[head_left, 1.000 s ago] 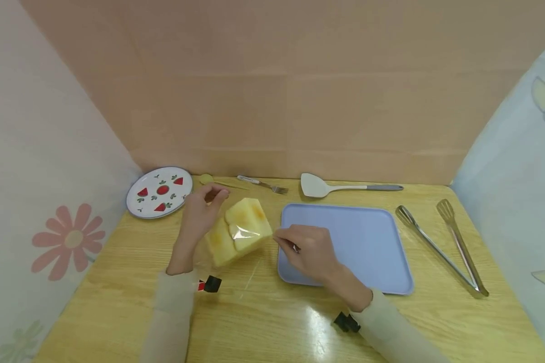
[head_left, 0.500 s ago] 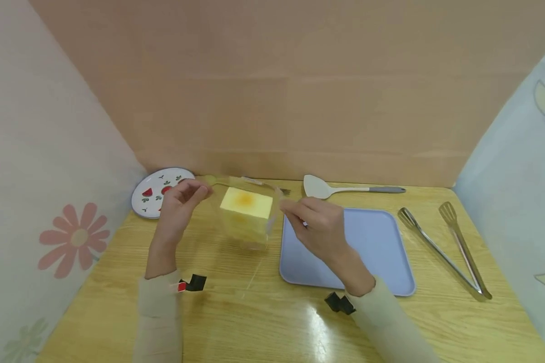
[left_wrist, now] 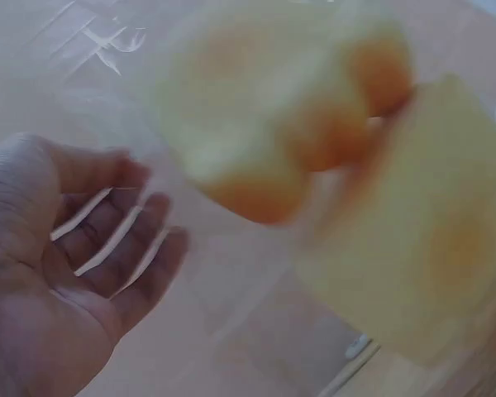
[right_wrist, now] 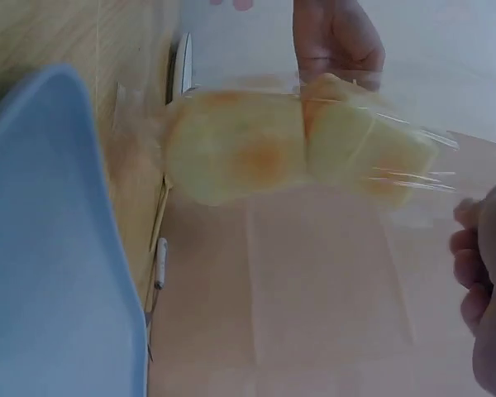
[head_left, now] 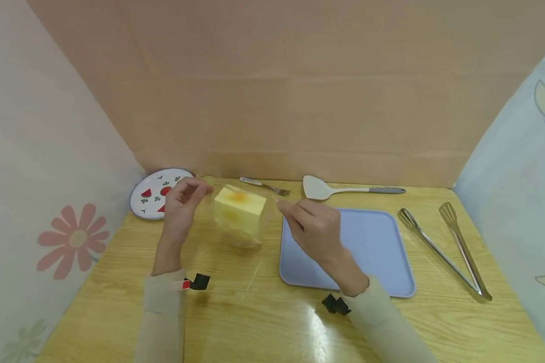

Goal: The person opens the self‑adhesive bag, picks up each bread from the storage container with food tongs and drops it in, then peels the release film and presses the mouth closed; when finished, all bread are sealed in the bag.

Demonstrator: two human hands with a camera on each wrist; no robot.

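Two blocks of pale yellow bread with browned patches (head_left: 240, 206) hang in a clear plastic bag (right_wrist: 434, 178) above the table, between the two hands. In the left wrist view the bread (left_wrist: 256, 107) is blurred. My left hand (head_left: 179, 206) pinches the bag's upper left edge between thumb and fingertips; the left wrist view shows the same left hand (left_wrist: 66, 265) with fingers bent toward the thumb. On the other side, my right hand (head_left: 315, 229) pinches the bag's upper right edge, its fingers curled, above the left part of a blue tray (head_left: 372, 242).
At the back left lies a white plate with a watermelon pattern (head_left: 147, 201). A fork (head_left: 265, 186) and a white spatula (head_left: 318, 187) lie along the back wall. Metal tongs (head_left: 440, 252) spread open at the right. Fabric walls enclose the table on the left and right.
The bagged bread has swung from a slant to hanging with one end facing up. My left hand has moved left and slightly up, my right hand slightly up.
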